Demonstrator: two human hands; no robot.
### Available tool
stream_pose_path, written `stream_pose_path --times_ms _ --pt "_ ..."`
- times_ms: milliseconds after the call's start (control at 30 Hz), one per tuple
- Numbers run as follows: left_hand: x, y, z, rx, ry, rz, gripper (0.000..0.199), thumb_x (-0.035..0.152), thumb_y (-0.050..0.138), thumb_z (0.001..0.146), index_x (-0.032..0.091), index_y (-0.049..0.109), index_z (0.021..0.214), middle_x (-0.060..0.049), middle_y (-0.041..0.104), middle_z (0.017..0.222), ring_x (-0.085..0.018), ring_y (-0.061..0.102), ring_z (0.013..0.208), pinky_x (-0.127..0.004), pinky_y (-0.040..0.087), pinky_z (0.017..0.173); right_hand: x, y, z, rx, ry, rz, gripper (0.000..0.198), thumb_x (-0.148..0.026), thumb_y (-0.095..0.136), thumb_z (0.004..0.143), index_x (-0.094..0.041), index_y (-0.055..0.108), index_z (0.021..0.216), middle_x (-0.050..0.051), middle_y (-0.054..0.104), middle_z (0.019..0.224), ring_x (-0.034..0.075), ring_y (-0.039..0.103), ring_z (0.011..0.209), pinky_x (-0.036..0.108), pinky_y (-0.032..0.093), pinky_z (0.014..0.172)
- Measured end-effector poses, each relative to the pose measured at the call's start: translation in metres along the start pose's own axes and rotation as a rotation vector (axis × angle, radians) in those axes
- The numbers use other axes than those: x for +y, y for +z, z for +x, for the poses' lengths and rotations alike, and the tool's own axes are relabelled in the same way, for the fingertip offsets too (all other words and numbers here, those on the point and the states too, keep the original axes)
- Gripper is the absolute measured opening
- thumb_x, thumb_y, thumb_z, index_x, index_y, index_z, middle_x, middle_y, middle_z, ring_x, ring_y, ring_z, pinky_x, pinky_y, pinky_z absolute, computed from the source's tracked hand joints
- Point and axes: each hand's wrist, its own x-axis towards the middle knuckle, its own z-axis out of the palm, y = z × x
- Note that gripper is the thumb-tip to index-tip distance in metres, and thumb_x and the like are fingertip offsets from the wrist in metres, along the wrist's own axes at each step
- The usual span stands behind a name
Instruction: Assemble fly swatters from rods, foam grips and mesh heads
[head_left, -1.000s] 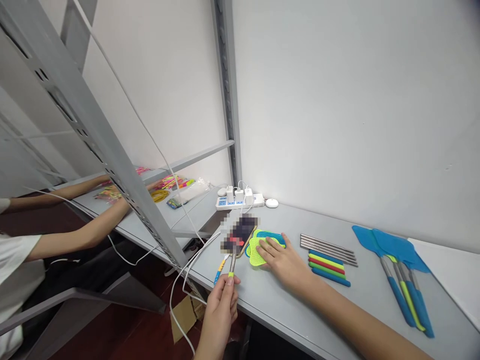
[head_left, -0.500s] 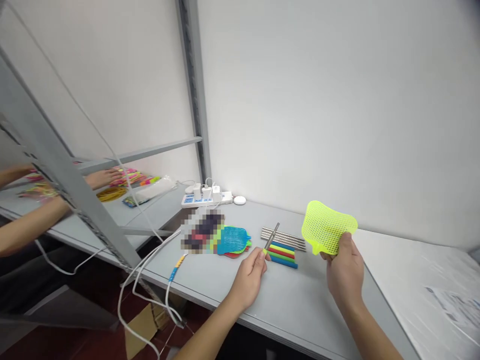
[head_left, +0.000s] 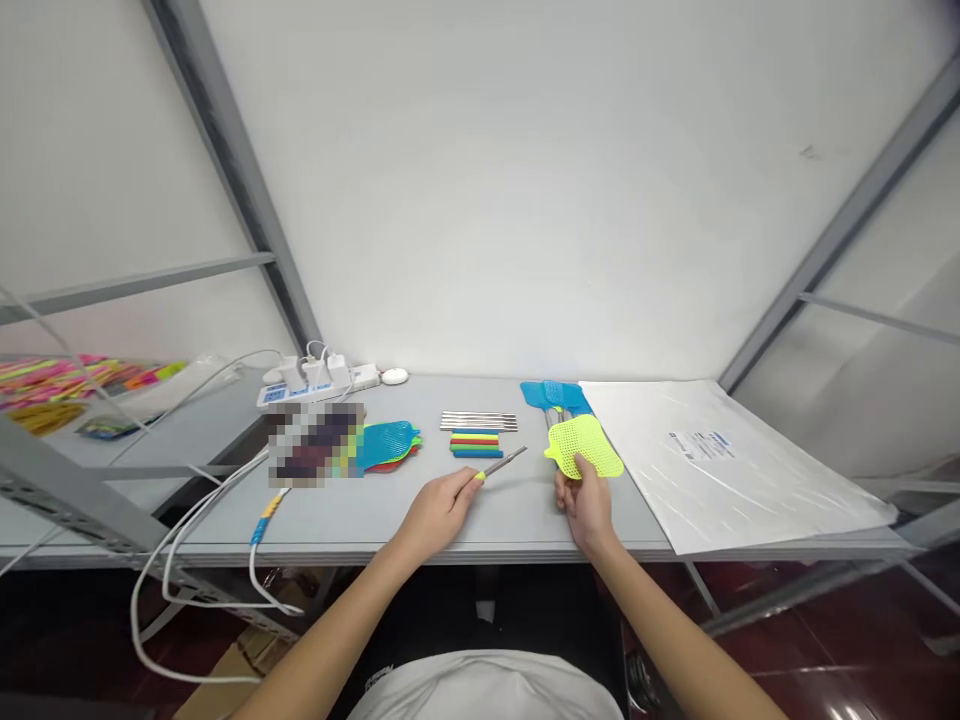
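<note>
My left hand point(head_left: 437, 512) is closed round the yellow-green handle of a thin metal rod point(head_left: 507, 461), whose bare tip points right and slightly up. In my right hand point(head_left: 588, 500) is a yellow-green mesh fly swatter head point(head_left: 586, 446), pinched with the thumb on its face. Its short neck points left toward the rod; the two are apart. Beyond my hands lie a row of metal rods point(head_left: 478, 421) and several coloured handle tubes point(head_left: 477, 444). Left of them is a pile of swatter heads, a blue one point(head_left: 390, 443) on top. Blue fly swatters point(head_left: 556, 395) lie behind my right hand.
A power strip point(head_left: 315, 388) with plugged chargers and a white round device point(head_left: 394, 376) sit at the back left. White cables point(head_left: 161, 560) hang over the front edge. A plastic-wrapped white sheet point(head_left: 735, 480) covers the right side. Metal posts point(head_left: 232, 170) frame the table point(head_left: 517, 520).
The view has swung right, bringing the blue swatters and right post into sight. My hands have come closer together, and the rod has tipped from steep to nearly level, pointing at the swatter head.
</note>
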Motion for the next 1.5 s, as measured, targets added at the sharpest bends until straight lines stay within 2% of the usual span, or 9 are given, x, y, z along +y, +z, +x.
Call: stream_pose_path --times_ms 100,267,467,633,833,1167,1500 --pt "0.002 0.002 0.001 -0.01 0.017 0.083 0.042 0.048 0.027 0.098 0.022 0.06 0.088 -0.002 0.062 0.077 -0.02 0.056 0.074 -0.028 0.038 0.069 -0.002 0.001 0.002 0.013 -0.01 0.007 0.026 -0.046 0.051 0.084 -0.023 0.044 0.074 -0.011 0.037 0.042 0.009 0.031 0.037 0.021 0.027 0.039" --pt "0.003 0.006 -0.001 -0.032 0.044 0.18 0.043 0.047 0.025 0.098 0.023 0.06 0.089 -0.002 0.064 0.078 -0.021 0.057 0.074 -0.028 0.037 0.067 -0.005 0.002 0.0 0.004 -0.013 -0.009 0.027 -0.049 0.052 0.083 -0.023 0.043 0.077 -0.012 0.035 0.045 0.009 0.031 0.038 0.021 0.026 0.039" --pt "-0.003 0.01 -0.002 -0.061 0.075 0.254 0.04 0.044 0.025 0.099 0.024 0.061 0.096 -0.003 0.067 0.086 -0.021 0.06 0.08 -0.029 0.039 0.07 0.001 0.0 -0.001 -0.051 -0.022 -0.054 0.03 -0.046 0.055 0.085 -0.022 0.043 0.07 -0.01 0.036 0.044 0.009 0.029 0.041 0.022 0.025 0.041" --pt "-0.009 0.011 -0.002 -0.06 0.071 0.264 0.041 0.043 0.025 0.1 0.025 0.061 0.099 -0.004 0.067 0.088 -0.021 0.061 0.081 -0.029 0.041 0.071 0.009 -0.006 0.0 -0.05 -0.011 -0.083 0.033 -0.045 0.053 0.089 -0.021 0.044 0.067 -0.008 0.037 0.044 0.009 0.03 0.043 0.023 0.027 0.043" --pt "-0.013 0.012 -0.003 -0.002 0.064 0.253 0.037 0.04 0.03 0.1 0.024 0.062 0.105 -0.004 0.067 0.095 -0.021 0.061 0.087 -0.029 0.042 0.074 0.01 -0.008 0.002 -0.036 0.022 -0.086 0.03 -0.046 0.05 0.091 -0.022 0.044 0.073 -0.009 0.037 0.046 0.01 0.03 0.044 0.023 0.03 0.044" --pt "-0.018 0.014 -0.004 -0.037 0.07 0.31 0.033 0.037 0.032 0.1 0.024 0.06 0.11 -0.004 0.066 0.096 -0.021 0.062 0.087 -0.029 0.042 0.074 0.012 -0.01 0.002 -0.059 0.066 -0.108 0.033 -0.048 0.053 0.09 -0.021 0.047 0.072 -0.007 0.039 0.047 0.01 0.032 0.046 0.024 0.032 0.046" --pt "-0.016 0.013 -0.005 -0.053 0.084 0.309 0.032 0.037 0.031 0.101 0.025 0.059 0.109 -0.003 0.068 0.096 -0.02 0.063 0.087 -0.029 0.043 0.073 0.012 -0.011 0.002 -0.096 0.033 -0.136 0.034 -0.05 0.052 0.09 -0.021 0.046 0.072 -0.008 0.036 0.047 0.01 0.031 0.045 0.025 0.031 0.046"
